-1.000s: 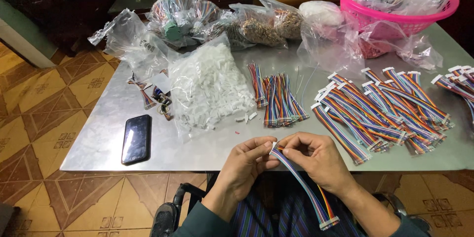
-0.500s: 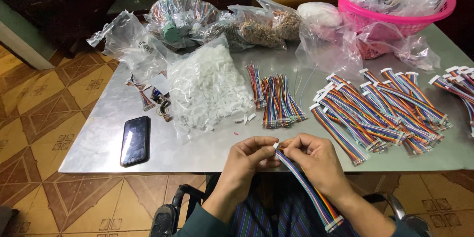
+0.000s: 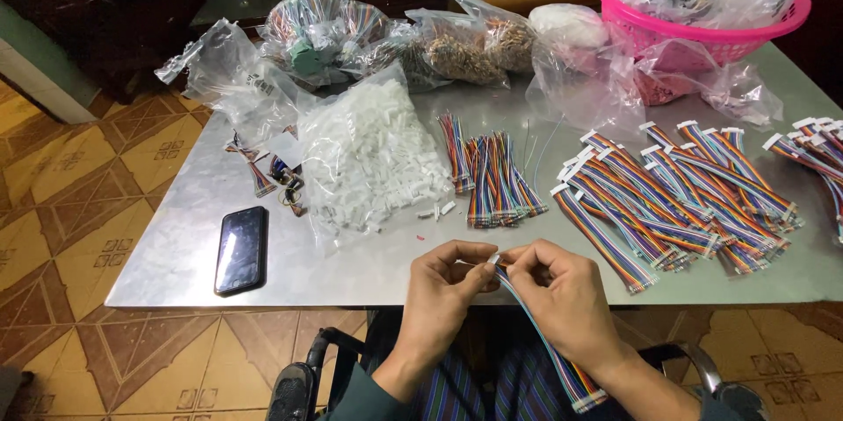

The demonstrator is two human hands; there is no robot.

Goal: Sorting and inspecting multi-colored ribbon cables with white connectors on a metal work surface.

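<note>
My left hand (image 3: 442, 284) and my right hand (image 3: 562, 291) meet at the table's near edge, both pinching the upper end of a rainbow ribbon cable (image 3: 549, 346). A small white connector (image 3: 493, 259) sits at that end between my fingertips. The cable runs down toward my lap and ends in another white connector (image 3: 589, 402). Just beyond my hands lies a bundle of bare ribbon cables (image 3: 492, 177). A clear bag of white connectors (image 3: 373, 153) lies to the left of it.
Several finished cables with white ends (image 3: 680, 197) are spread at the right. A black phone (image 3: 241, 249) lies near the grey table's (image 3: 176, 254) left front. Plastic bags (image 3: 325, 30) and a pink basket (image 3: 702, 30) line the back.
My hands have shifted slightly at the cable's end; the cable still hangs into my lap. Nothing else on the table has moved.
</note>
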